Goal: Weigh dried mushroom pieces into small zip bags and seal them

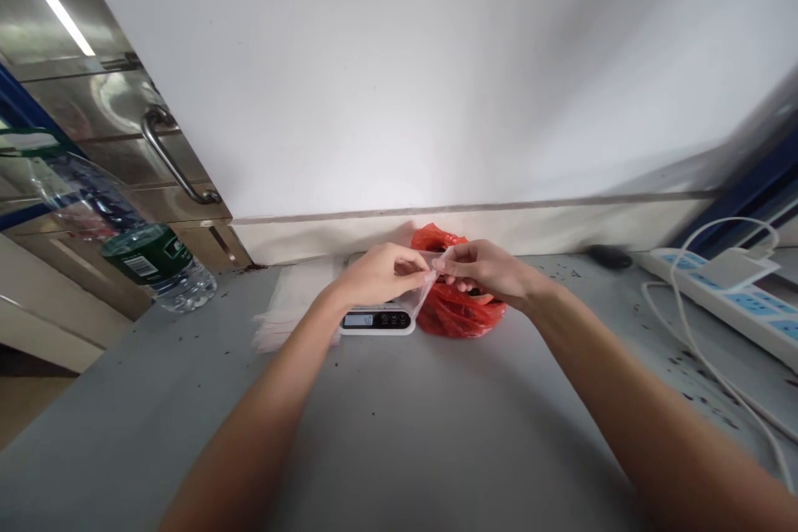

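Between my two hands is a small clear plastic bag (419,293), its edge pinched at the fingertips. My left hand (387,273) is closed on the bag's left side, above a digital kitchen scale (377,322) with a lit display. My right hand (483,268) pinches the same bag from the right, over a red plastic bag (461,317). What lies inside the red bag is mostly hidden by my right hand. Left of the scale is a stack of flat clear bags (293,295), partly behind my left forearm.
A large water bottle (155,258) with a green label stands at the left. On the right lie a white power strip (741,299) with a looping cable and a dark object (609,256). Small dark flakes dot the grey table (399,432). A white wall (399,83) rises behind.
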Motion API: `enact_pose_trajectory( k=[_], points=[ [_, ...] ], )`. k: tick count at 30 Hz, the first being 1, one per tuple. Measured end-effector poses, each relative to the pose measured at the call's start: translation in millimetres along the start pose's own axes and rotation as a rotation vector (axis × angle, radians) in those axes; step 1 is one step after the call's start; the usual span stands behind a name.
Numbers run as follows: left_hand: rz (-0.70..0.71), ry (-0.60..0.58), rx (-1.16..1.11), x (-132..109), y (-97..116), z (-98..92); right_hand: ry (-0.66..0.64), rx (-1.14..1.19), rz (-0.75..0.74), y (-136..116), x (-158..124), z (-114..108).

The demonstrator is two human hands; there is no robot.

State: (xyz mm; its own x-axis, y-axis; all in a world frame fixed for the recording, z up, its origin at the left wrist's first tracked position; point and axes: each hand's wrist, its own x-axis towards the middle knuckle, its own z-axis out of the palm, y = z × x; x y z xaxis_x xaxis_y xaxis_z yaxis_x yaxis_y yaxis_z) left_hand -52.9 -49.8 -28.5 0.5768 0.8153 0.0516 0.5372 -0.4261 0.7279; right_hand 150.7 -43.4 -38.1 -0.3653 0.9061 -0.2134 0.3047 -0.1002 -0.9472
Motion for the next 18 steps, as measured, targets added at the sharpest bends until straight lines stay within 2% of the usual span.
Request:
enact_pose_trajectory(
  k=[8,10,12,13,15,17,18],
  points=[
    [-0.042,0.007,0.015,0,-7,-3.1,-0.003,-0.116,-0.019,-3,0,3],
    [-0.094,0.06,-0.012,0,-9,-5.3,-0.047,-0.159,-0.018,-5,-2,1],
    [-0.162,0.192,-0.07,0,-12,-8.5,-0.048,-0.209,-0.004,-7,-4,-1],
    [-0.188,0.262,-0.093,1,-14,-9.8,0.006,-0.234,-0.01,-8,-4,0],
    [-0.211,0.354,-0.102,1,-15,-10.4,0.209,-0.294,-0.08,-10,-5,4],
    [-0.191,0.409,-0.063,3,-11,-7.5,0.389,-0.379,-0.223,-11,-5,12],
    [-0.166,0.443,-0.036,3,-8,-4.8,0.431,-0.425,-0.295,-12,-5,16]
  ],
)
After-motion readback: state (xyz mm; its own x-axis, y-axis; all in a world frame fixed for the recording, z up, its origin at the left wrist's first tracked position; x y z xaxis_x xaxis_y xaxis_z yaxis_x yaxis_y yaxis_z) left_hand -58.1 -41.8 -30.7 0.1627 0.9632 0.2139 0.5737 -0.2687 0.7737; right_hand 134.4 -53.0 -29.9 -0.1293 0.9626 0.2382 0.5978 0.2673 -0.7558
